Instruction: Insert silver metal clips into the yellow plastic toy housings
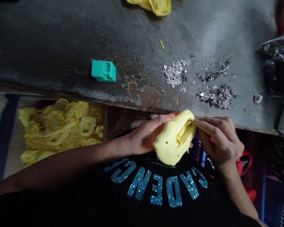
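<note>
My left hand (144,135) is wrapped round a yellow plastic shell (172,142) with small speaker holes, held just below the table's front edge, over my black shirt. My right hand (219,138) has its fingertips pinched at the shell's upper right corner, by a rectangular slot. What the pinch holds is too small to make out. Beyond the hands, on the grey worn table (61,37), lie heaps of small metal pieces (175,74).
A teal plastic block (103,71) stands on the table at centre left. More yellow plastic (153,5) lies at the far edge. A box of yellow plastic parts (61,126) sits below the table on the left. Dark bags (278,63) crowd the right side.
</note>
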Action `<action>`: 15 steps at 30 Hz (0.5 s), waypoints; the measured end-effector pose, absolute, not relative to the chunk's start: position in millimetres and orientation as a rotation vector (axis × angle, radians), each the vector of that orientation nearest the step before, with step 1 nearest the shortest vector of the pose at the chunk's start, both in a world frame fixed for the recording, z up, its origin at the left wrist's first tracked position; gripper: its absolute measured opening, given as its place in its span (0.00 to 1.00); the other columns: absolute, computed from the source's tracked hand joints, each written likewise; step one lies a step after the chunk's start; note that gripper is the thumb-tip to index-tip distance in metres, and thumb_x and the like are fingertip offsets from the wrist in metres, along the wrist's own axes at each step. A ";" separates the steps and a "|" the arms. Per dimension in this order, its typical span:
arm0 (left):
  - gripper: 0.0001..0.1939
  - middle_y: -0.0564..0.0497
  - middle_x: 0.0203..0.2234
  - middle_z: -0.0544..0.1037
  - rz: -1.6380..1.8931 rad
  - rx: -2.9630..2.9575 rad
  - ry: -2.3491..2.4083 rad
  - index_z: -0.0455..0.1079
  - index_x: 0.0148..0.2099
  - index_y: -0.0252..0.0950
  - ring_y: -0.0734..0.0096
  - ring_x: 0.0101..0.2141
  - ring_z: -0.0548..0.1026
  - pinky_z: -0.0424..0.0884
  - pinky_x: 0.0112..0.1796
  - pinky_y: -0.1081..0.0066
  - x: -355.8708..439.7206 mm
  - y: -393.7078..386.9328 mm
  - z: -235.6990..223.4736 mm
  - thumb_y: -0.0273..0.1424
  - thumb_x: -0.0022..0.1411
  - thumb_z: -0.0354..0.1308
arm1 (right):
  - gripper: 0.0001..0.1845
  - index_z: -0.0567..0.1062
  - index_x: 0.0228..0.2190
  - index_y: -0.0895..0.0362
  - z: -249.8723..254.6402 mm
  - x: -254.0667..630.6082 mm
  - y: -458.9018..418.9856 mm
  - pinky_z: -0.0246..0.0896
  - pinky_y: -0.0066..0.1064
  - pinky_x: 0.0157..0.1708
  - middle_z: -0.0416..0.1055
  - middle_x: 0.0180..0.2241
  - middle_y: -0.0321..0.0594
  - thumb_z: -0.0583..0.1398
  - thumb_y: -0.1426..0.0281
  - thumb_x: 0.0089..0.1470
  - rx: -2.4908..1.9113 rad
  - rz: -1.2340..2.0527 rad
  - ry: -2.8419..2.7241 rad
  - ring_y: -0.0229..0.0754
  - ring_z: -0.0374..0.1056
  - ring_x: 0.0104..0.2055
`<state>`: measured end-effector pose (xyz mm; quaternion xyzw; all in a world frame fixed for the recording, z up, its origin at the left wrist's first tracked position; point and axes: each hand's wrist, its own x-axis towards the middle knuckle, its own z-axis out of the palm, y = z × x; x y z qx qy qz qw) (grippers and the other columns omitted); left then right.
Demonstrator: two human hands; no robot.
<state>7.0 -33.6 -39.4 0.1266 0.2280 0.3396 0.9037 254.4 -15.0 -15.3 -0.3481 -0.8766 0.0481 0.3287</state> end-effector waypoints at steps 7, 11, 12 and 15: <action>0.35 0.46 0.53 0.88 0.849 0.485 0.677 0.77 0.72 0.43 0.64 0.43 0.86 0.79 0.41 0.73 7.8 -42.2 -35.5 0.48 0.69 0.76 | 0.11 0.82 0.52 0.49 2.0 253.5 4.3 0.77 0.35 0.38 0.84 0.43 0.38 0.71 0.69 0.70 -1.105 0.847 -2.214 0.43 0.81 0.40; 0.35 0.47 0.46 0.87 0.813 0.746 0.658 0.75 0.76 0.42 0.70 0.37 0.81 0.73 0.35 0.77 -8.1 -49.2 -33.6 0.50 0.75 0.72 | 0.09 0.81 0.46 0.49 1.7 246.9 7.4 0.74 0.31 0.35 0.83 0.37 0.33 0.72 0.70 0.65 -1.152 0.788 -2.224 0.40 0.79 0.34; 0.38 0.49 0.42 0.86 0.769 0.826 0.649 0.72 0.79 0.42 0.71 0.34 0.78 0.71 0.32 0.77 -13.5 -50.3 -33.1 0.51 0.75 0.71 | 0.10 0.80 0.45 0.49 -0.7 244.3 6.1 0.74 0.31 0.35 0.83 0.36 0.32 0.72 0.70 0.64 -1.152 0.739 -2.207 0.40 0.79 0.34; 0.43 0.49 0.40 0.85 0.693 1.051 0.692 0.67 0.83 0.43 0.71 0.31 0.77 0.73 0.31 0.75 -25.5 -51.4 -30.5 0.51 0.74 0.72 | 0.09 0.79 0.45 0.49 -10.1 237.3 0.5 0.75 0.30 0.35 0.83 0.36 0.31 0.71 0.69 0.64 -1.112 0.622 -2.160 0.39 0.79 0.33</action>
